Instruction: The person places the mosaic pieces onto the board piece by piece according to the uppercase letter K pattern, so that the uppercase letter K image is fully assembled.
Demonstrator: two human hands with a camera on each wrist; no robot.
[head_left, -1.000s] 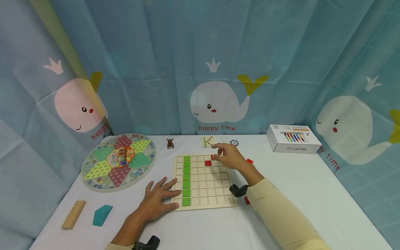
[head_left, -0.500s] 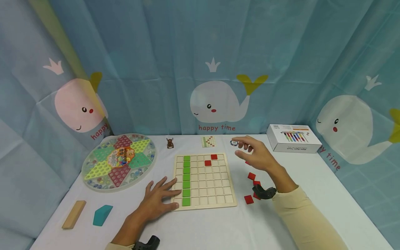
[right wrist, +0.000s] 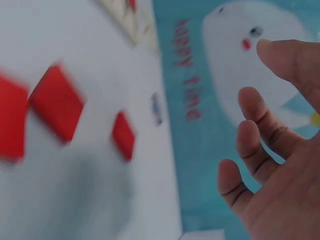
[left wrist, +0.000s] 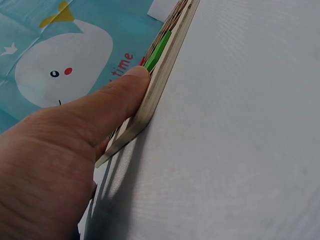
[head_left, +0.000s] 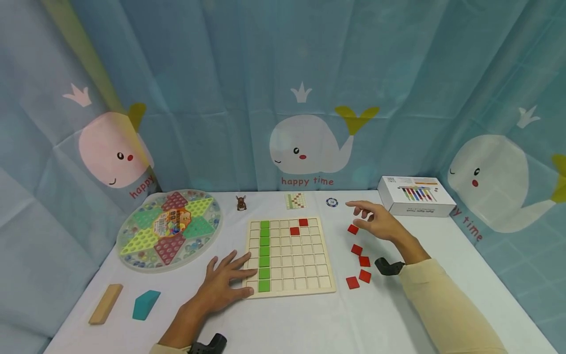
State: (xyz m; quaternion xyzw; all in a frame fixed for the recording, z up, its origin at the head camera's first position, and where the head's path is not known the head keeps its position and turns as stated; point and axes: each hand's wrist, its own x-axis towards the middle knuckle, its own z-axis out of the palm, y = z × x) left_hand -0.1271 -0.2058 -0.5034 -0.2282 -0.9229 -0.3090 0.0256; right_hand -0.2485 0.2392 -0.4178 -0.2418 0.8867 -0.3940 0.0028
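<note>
A square wooden grid board (head_left: 289, 260) lies mid-table, with a column of green tiles (head_left: 264, 250) on its left side and two red tiles (head_left: 295, 231) near its top right. My left hand (head_left: 223, 282) rests on the board's left edge with fingers spread; the left wrist view shows the thumb (left wrist: 117, 102) on the rim. Right of the board, my right hand (head_left: 376, 221) hovers with nothing in it, its fingers loosely bent and apart from the thumb. Below it on the cloth lies a loose red tile (head_left: 353, 229); several more red tiles (head_left: 364, 261) lie nearer the front.
Behind the board are a small pattern card (head_left: 296, 200), a round chip (head_left: 331, 202) and a brown animal figure (head_left: 240, 203). A white box (head_left: 415, 196) stands back right. On the left lie a round star-patterned game board (head_left: 170, 231), a wooden block (head_left: 106, 304) and a teal block (head_left: 146, 305).
My right hand has left the board's top right and moved right, over the loose red tiles. The red tile it was at now shows fully in its cell. My left hand stays put.
</note>
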